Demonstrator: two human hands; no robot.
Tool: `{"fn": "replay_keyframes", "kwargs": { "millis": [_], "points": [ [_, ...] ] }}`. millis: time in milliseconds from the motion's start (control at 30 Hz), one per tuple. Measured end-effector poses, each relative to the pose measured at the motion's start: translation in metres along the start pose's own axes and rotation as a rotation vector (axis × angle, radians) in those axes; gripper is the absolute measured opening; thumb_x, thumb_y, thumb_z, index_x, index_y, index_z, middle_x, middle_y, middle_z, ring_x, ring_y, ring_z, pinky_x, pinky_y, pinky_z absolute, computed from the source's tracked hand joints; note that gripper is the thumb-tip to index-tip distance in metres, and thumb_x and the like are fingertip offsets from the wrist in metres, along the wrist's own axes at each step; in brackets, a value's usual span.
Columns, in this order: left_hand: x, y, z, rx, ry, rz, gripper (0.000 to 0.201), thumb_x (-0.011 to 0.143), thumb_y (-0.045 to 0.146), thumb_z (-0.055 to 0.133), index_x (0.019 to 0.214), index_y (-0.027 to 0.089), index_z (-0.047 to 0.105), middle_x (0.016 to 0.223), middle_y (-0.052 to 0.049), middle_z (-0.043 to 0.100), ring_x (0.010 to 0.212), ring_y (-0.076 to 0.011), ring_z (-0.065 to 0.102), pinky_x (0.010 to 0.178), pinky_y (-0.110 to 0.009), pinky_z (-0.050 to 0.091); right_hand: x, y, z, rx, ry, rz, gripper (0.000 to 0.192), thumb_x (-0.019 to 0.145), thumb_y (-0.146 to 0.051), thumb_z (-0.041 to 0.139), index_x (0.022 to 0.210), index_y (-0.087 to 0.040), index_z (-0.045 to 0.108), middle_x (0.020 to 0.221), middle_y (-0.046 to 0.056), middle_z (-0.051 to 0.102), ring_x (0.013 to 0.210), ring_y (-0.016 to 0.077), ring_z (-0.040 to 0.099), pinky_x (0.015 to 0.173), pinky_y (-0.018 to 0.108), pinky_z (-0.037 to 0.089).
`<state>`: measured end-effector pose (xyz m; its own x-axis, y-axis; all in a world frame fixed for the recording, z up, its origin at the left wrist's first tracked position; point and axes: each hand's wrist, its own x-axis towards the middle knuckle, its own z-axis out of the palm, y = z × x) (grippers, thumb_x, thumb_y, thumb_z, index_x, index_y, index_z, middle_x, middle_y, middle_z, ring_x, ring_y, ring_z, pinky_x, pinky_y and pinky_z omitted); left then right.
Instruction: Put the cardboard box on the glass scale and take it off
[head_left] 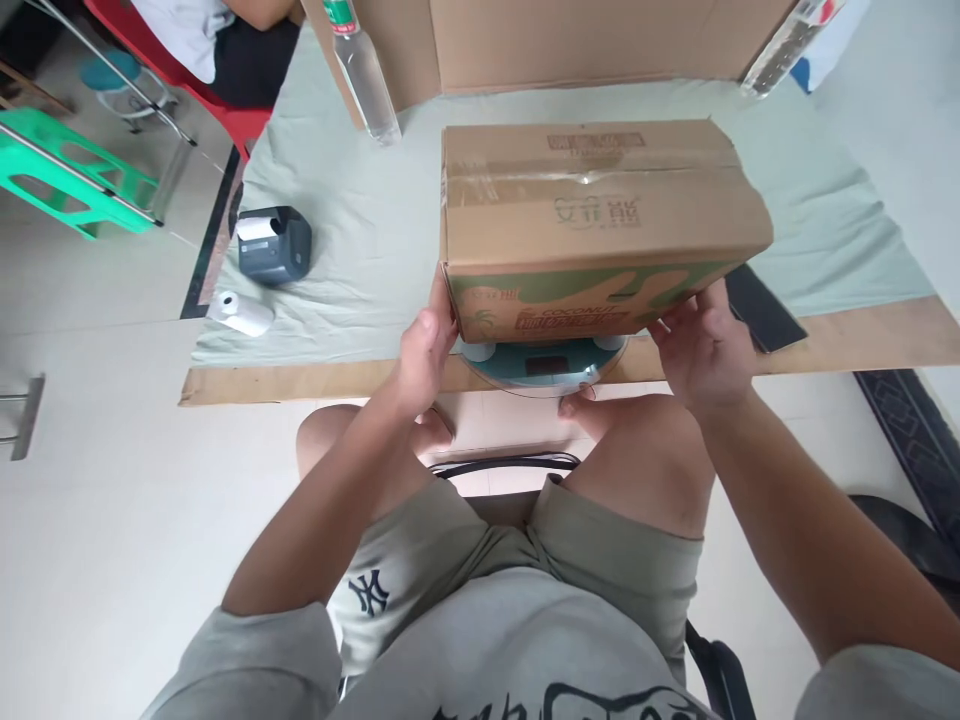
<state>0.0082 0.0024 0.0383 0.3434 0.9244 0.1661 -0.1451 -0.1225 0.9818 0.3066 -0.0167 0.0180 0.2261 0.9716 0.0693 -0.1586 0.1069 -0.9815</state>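
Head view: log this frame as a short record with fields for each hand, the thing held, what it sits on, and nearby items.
left hand: left hand grips the near left corner of the cardboard box
right hand: right hand holds the near right corner
box: taped shut, green print on near side
under box: round scale at the table edge, display partly visible
surface: green cloth over the table
nearby: label printer and paper roll to the left; clear bottle behind; dark flat item to the right

Taped brown cardboard box [600, 215] w/ green print, atop scale [544, 365].
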Motion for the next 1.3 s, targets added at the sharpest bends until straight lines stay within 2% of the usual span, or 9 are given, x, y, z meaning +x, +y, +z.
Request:
{"fn": "replay_keyframes", "kwargs": {
  "millis": [233,400,500,567,633,800,933,1167,1300],
  "points": [
    [-0.012,-0.021,-0.001,-0.005,0.020,-0.004,0.091,0.078,0.097,0.040,0.139,0.033,0.063,0.155,-0.010,0.060,0.159,-0.0419,0.035,0.125,-0.056,0.040,-0.006,0.015,-0.003,-0.049,-0.065,-0.021,0.049,0.068,-0.068,0.070,0.103,-0.034,0.065,0.124,0.000,0.066,0.106,0.0213,0.063,0.080,0.032,0.054],
    [-0.014,-0.029,-0.012,0.056,0.090,0.018,0.072,0.083,0.089,0.049,0.120,0.031,0.071,0.136,-0.010,0.070,0.144,-0.0361,0.053,0.116,-0.048,0.047,-0.003,0.023,-0.004,-0.078,-0.060,-0.067,0.050,0.071,-0.071,0.065,0.103,-0.033,0.063,0.112,0.002,0.064,0.103,0.0218,0.064,0.082,0.035,0.056],
    [-0.008,-0.034,-0.032,0.189,0.365,0.060,0.040,0.089,0.064,0.065,0.086,0.025,0.071,0.096,-0.007,0.072,0.106,-0.0243,0.066,0.095,-0.034,0.052,0.006,0.031,-0.011,-0.059,0.181,-0.200,0.041,0.074,-0.064,0.062,0.092,-0.028,0.060,0.091,0.001,0.057,0.086,0.0180,0.061,0.074,0.033,0.052],
    [-0.004,-0.042,-0.046,0.251,0.584,0.052,0.036,0.089,0.042,0.070,0.063,0.021,0.056,0.067,-0.001,0.055,0.072,-0.0152,0.055,0.071,-0.027,0.046,0.014,0.041,-0.017,-0.087,0.445,-0.250,0.030,0.079,-0.052,0.059,0.072,-0.024,0.051,0.073,0.000,0.045,0.065,0.0146,0.048,0.061,0.031,0.042],
    [-0.002,-0.053,-0.056,0.215,0.668,0.040,0.046,0.087,0.032,0.068,0.052,0.020,0.039,0.055,0.002,0.035,0.055,-0.0114,0.034,0.056,-0.028,0.031,0.019,0.052,-0.021,-0.148,0.607,-0.236,0.036,0.083,-0.042,0.057,0.060,-0.024,0.036,0.062,-0.001,0.032,0.056,0.0142,0.031,0.053,0.032,0.029],
    [-0.006,-0.078,-0.053,-0.002,0.563,-0.011,0.060,0.081,0.036,0.068,0.048,0.019,0.020,0.053,0.004,0.014,0.051,-0.0090,0.016,0.051,-0.030,0.015,0.017,0.074,-0.020,-0.394,0.607,-0.225,0.039,0.086,-0.041,0.056,0.057,-0.026,0.034,0.055,-0.001,0.029,0.055,0.0154,0.025,0.056,0.033,0.025],
    [-0.008,-0.079,-0.048,-0.021,0.576,-0.060,0.067,0.076,0.042,0.073,0.049,0.019,0.017,0.054,0.004,0.011,0.051,-0.0079,0.013,0.051,-0.030,0.014,0.016,0.077,-0.018,-0.490,0.547,-0.190,0.038,0.084,-0.044,0.056,0.059,-0.024,0.036,0.054,-0.004,0.031,0.055,0.0126,0.029,0.058,0.030,0.025],
    [-0.010,-0.084,-0.054,-0.014,0.595,-0.123,0.066,0.068,0.042,0.076,0.045,0.018,0.019,0.053,0.003,0.013,0.053,-0.0077,0.014,0.050,-0.029,0.012,0.019,0.073,-0.010,-0.422,0.599,-0.197,0.031,0.071,-0.036,0.075,0.075,-0.023,0.047,0.068,-0.006,0.042,0.062,0.0104,0.040,0.057,0.025,0.035],
    [-0.009,-0.090,-0.057,-0.027,0.584,-0.145,0.068,0.064,0.048,0.075,0.044,0.019,0.017,0.051,0.002,0.010,0.050,-0.0074,0.015,0.046,-0.028,0.013,0.018,0.071,-0.008,-0.468,0.625,-0.200,0.027,0.071,-0.031,0.074,0.070,-0.022,0.048,0.065,-0.006,0.043,0.062,0.0098,0.038,0.055,0.024,0.033]
  ]
}}
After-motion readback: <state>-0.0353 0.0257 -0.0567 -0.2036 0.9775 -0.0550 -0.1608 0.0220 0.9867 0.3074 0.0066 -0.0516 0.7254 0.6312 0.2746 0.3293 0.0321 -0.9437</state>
